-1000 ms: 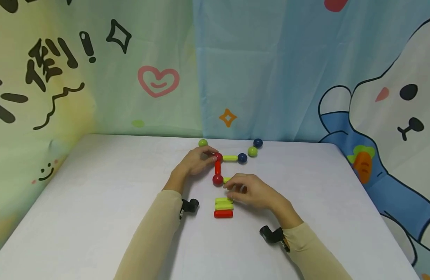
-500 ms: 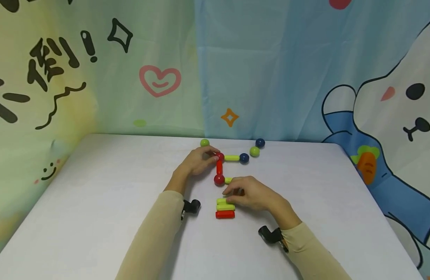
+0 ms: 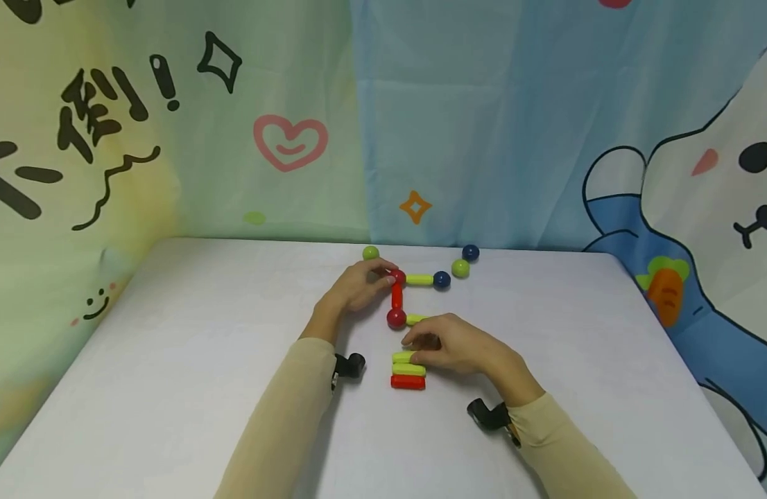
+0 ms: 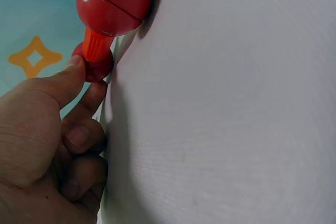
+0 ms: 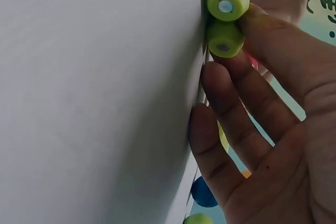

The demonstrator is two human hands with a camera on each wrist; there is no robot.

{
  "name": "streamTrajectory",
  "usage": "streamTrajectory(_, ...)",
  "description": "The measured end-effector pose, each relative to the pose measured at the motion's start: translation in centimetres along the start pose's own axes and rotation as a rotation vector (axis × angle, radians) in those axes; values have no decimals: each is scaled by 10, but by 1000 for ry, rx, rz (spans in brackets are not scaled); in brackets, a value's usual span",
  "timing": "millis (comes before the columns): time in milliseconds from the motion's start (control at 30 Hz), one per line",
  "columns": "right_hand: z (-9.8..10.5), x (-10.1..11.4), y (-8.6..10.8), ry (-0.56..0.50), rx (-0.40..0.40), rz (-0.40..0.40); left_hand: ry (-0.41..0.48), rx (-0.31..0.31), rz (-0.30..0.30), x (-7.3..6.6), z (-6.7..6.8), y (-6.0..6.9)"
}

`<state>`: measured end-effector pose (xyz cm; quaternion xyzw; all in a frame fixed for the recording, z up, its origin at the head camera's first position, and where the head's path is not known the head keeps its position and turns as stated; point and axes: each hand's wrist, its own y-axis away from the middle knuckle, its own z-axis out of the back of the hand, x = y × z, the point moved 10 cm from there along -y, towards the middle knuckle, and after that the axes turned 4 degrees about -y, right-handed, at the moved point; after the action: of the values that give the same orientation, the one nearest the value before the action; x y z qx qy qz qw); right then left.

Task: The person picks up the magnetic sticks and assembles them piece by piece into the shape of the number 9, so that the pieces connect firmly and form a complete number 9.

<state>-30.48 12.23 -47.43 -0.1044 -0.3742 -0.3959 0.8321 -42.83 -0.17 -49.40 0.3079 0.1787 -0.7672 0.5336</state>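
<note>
"White table (image 3: 246, 388), bright painted cloth (image 3: 464, 138) behind it! What's on it?"

"Toy sticks and balls. Just about the middle of the frame, the far red ball (image 3: 399, 278), a red bar (image 3: 397, 296) and the near red ball (image 3: 397, 319) make one line. A green bar (image 3: 419, 280) goes right from the far one to a blue ball (image 3: 442, 280). From the near one, another green bar (image 3: 415, 319) slips behind a hand."

"Who's holding what?"

"The left hand (image 3: 358, 285) pinches the far red ball with its thumb and a finger. Lower and to the right, the right hand (image 3: 458, 343) pinches the top green stick (image 3: 401, 357). Below that stick lie the low green stick (image 3: 408, 370) and the red stick (image 3: 408, 382), all side by side."

"More balls?"

"Near the table's back edge, yes. One green ball (image 3: 371, 252) is just above the left hand. Further right, a second green ball (image 3: 460, 268) sits by a dark blue ball (image 3: 471, 253)."

"And around the outside?"

"Tan sleeves (image 3: 277, 423) come up from the bottom. On the cloth, a pink heart (image 3: 290, 143) smiles at upper left, and a big white animal (image 3: 708, 180) fills the right side."
</note>
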Motion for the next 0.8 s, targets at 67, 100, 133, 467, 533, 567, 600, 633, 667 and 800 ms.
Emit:
streamTrajectory(67,0,-1,0,16,4,-14,15,9,1,-1,-2,0)
streamTrajectory(100,0,0,0,27,5,-9,16,12,5,-1,-2,0)
streamTrajectory(133,0,0,0,34,3,-7,17,14,9,-1,-3,0)
streamTrajectory(467,20,3,10,-74,-119,55,6,0,11,-1,-2,-1)
streamTrajectory(533,24,1,12,-96,-149,60,5,3,14,-1,-2,0)
streamTrajectory(567,25,0,12,-108,-162,54,3,4,14,-1,-2,0)
streamTrajectory(600,27,-2,13,-118,-174,47,2,6,14,-1,-2,0)
streamTrajectory(633,29,-3,14,-126,-184,37,1,7,15,-1,-2,0)
streamTrajectory(667,30,-5,15,-129,-195,24,-1,7,17,-1,-1,0)
streamTrajectory(800,37,-10,17,-105,-230,-18,-3,2,28,1,0,0)
